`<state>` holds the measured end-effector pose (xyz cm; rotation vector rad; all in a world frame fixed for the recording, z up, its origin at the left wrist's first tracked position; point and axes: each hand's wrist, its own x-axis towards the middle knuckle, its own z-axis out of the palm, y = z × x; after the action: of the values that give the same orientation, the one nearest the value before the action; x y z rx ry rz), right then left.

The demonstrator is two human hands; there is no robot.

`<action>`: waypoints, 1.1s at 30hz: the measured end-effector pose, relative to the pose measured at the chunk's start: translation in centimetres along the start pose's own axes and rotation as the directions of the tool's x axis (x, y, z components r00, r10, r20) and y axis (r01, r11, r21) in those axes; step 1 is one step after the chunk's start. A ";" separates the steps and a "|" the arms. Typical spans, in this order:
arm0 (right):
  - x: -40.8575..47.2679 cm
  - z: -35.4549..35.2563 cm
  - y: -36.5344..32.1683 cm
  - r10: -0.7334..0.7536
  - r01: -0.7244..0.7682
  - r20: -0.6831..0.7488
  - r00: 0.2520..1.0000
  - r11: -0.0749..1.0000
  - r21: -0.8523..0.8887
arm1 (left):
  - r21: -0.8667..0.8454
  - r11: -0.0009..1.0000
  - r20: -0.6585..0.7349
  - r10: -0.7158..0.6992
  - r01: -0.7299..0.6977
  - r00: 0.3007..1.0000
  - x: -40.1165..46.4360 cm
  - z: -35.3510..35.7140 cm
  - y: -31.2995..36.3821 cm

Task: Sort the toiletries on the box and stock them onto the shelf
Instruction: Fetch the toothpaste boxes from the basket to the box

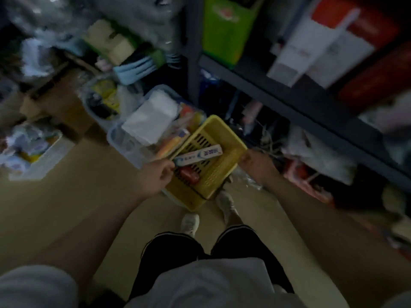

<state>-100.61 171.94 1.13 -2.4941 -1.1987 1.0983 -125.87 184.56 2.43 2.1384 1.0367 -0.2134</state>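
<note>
While right hand (255,162) grips slotted plastic basket (224,138), left hand (159,174) pinches boxy toothpaste carton (198,155).

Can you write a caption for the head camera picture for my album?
Left hand puts a toothpaste box in the yellow basket held by the right hand.

Toothpaste box (198,155) in basket (224,132), shelf (289,103) right

Dim light falls on a tan floor (66,196) across the lower frame. Dark metal shelving (278,90) crosses the upper right; cardboard boxes (55,103) sit upper left.
</note>
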 end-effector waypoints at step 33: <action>-60.2 17.0 41.0 0.998 -0.089 -0.049 0.029 0.051 0.995 | 0.264 0.141 0.884 0.360 -0.954 0.297 -14.2 46.8 45.9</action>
<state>-111.70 98.08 4.22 -1.9612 1.0288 0.0645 -94.09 125.62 0.33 2.7020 -0.8896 -1.0158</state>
